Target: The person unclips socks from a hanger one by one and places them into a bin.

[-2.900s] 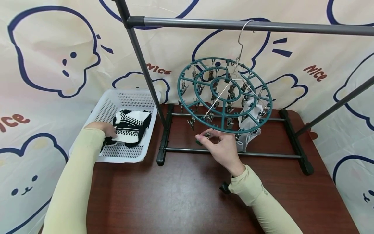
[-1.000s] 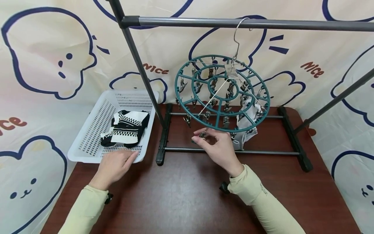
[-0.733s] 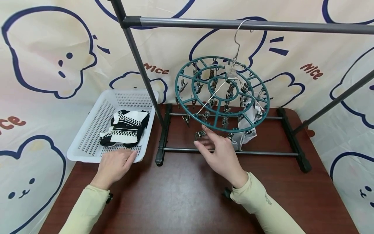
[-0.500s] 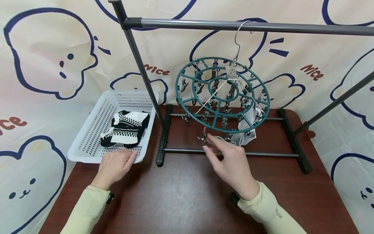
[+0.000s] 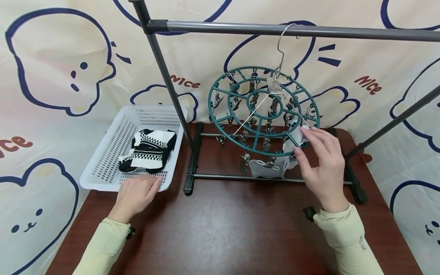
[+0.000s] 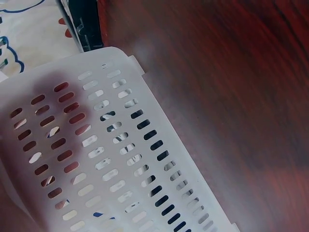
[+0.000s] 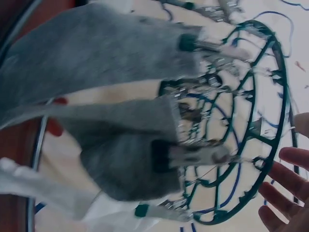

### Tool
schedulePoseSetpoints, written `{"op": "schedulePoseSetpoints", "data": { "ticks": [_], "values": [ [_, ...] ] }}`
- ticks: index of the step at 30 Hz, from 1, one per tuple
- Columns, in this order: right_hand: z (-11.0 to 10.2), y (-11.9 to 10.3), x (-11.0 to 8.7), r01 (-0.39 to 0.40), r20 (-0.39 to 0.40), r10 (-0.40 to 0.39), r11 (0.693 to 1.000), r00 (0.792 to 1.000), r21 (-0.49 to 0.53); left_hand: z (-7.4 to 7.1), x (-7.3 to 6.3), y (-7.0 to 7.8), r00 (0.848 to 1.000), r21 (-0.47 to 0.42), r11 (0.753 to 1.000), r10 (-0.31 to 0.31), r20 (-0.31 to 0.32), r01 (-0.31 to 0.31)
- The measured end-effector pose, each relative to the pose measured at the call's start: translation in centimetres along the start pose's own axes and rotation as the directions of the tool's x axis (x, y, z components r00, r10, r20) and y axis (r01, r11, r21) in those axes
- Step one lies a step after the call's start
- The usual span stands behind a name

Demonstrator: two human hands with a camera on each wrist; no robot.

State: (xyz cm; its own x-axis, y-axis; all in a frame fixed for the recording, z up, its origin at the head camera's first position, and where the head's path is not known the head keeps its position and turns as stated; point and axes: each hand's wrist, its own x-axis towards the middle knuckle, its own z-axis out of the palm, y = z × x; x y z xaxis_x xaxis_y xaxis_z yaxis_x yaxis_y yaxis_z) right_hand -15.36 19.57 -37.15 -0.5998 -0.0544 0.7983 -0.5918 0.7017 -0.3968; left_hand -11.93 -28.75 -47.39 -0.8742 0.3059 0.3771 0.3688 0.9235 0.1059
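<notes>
My left hand [image 5: 137,196] rests at the near rim of the white basket [image 5: 93,179], its back up and its fingertips hidden. Inside lie black-and-white patterned socks [image 5: 148,151]. With fingers spread, my right hand [image 5: 323,168] is at the right rim of a round green clip hanger [image 5: 256,151]. In the right wrist view, its fingers [image 7: 285,181] are beside the ring, gripping nothing visible. Metal clips hold grey sock fabric [image 7: 130,150] and a white sock [image 7: 120,212] under the hanger. The grey sock [image 5: 264,168] hangs at the hanger's front, left of my right hand.
A dark metal rack stands on the brown table [image 5: 220,229]; its top bar [image 5: 223,27] carries the hanger's hook. The rack's left post [image 5: 168,80] rises beside the basket. Several clips [image 5: 245,160] dangle from the ring. A printed cloth [image 5: 62,126] hangs behind.
My left hand has left the socks and drawn back to the basket's near rim. My right hand has let go of a front clip and moved right along the hanger, uncovering the grey sock.
</notes>
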Motion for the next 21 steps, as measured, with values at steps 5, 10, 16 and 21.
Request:
{"op": "schedulePoseSetpoints", "data": {
  "ticks": [5, 10, 16, 21],
  "values": [
    [0.1, 1.1, -0.7, 0.010, 0.063, -0.006, 0.998, 0.998, -0.056, 0.2, 0.0, 0.1, 1.000, -0.002, 1.000, -0.003, -0.005, 0.003],
    [0.5, 1.3, -1.0, 0.051, 0.045, -0.048, 0.995, 0.998, -0.084, 0.2, 0.1, 0.1, 1.000, 0.001, 1.000, 0.010, -0.013, -0.010],
    [0.8, 1.1, -1.0, 0.130, 0.017, -0.129, 0.989, 0.991, -0.068, 0.2, 0.1, 0.1, 1.000, 0.001, 1.000, 0.005, -0.009, -0.005],
    [1.3, 0.4, -1.1, 0.187, -0.027, -0.187, 0.982, 0.982, -0.022, 0.1, 0.1, 0.0, 1.000, 0.004, 1.000, 0.002, -0.005, -0.002]
  ]
}}
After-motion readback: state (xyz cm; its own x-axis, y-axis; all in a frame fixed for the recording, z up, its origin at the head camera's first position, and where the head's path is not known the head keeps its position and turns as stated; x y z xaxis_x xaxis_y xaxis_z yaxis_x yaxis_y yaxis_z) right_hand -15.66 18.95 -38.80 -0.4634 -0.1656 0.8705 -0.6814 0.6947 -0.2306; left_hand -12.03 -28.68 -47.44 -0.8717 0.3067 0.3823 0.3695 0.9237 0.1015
